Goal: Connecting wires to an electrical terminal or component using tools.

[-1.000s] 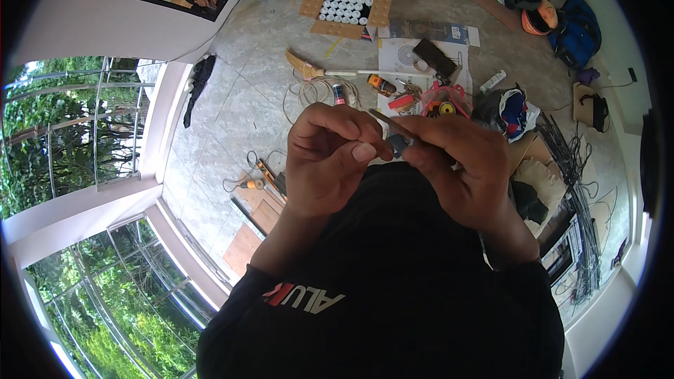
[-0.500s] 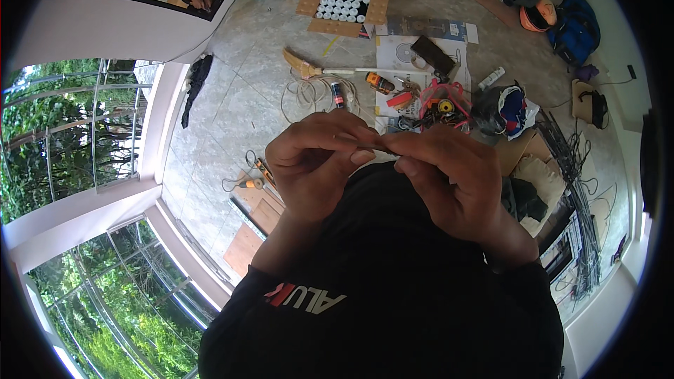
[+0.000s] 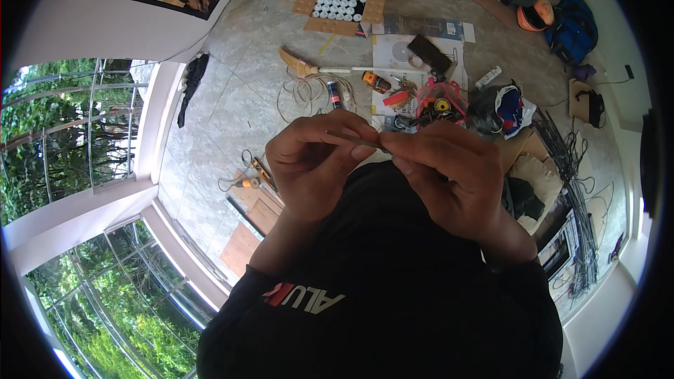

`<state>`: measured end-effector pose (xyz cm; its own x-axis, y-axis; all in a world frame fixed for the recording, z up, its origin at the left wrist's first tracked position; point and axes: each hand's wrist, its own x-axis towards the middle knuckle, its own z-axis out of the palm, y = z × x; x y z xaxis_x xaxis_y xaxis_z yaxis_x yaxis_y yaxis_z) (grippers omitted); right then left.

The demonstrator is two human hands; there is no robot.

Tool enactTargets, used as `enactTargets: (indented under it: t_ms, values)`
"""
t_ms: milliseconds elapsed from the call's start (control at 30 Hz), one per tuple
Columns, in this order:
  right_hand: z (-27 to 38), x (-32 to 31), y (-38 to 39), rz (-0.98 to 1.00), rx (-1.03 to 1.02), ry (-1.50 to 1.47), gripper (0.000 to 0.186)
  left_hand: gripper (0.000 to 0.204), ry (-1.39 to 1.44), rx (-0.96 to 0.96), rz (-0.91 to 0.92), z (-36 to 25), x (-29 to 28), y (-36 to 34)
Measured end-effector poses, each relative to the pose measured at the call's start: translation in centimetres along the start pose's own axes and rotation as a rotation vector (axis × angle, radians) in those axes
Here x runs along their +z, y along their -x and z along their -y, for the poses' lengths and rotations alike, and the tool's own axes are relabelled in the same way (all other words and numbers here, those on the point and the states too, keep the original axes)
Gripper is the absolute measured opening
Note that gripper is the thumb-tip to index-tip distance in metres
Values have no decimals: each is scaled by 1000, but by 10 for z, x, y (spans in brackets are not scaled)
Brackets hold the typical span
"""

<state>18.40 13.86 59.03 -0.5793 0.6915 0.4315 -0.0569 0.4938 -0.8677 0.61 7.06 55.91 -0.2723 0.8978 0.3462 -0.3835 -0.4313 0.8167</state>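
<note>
A thin, narrow strip (image 3: pixel 345 138), dull brownish, runs between the fingertips of both hands in front of my chest; its exact kind is too small to make out. My left hand (image 3: pixel 309 161) pinches it between thumb and fingers, with one end sticking out over the index finger. Thumb and forefinger of my right hand (image 3: pixel 453 175) close on the other end, which is mostly hidden. The two hands nearly touch at the fingertips.
Below on the tiled floor lie a broom (image 3: pixel 298 63), a drill (image 3: pixel 375 82), a pink basket (image 3: pixel 442 95) of tools and a dark spray can (image 3: pixel 333 95). An open carton (image 3: pixel 340 24) of white-capped cans stands farther off. Black cables (image 3: pixel 576 196) lie at right; barred windows are at left.
More of the strip shows above my left fingers, its end now tilted up. Both hands stay pinched together in nearly the same place. The view has shifted slightly.
</note>
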Motion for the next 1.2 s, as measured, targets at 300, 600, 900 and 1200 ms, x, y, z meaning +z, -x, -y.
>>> enactTargets:
  t_ms: [300, 600, 900, 1200]
  values:
    - [0, 0, -3, -24, -12, 22, 28, 19, 2, 5, -66, -1, 4, -1]
    - [-3, -1, -7, -48, -7, 0, 29, 16, -23, 37, -30, -2, 5, -6]
    - [-5, -1, -5, -25, -3, -9, 29, 16, -36, 25, -39, -1, 2, -5]
    - [0, 0, 0, 33, 38, -26, 24, 18, -42, -24, -20, -3, 4, -3]
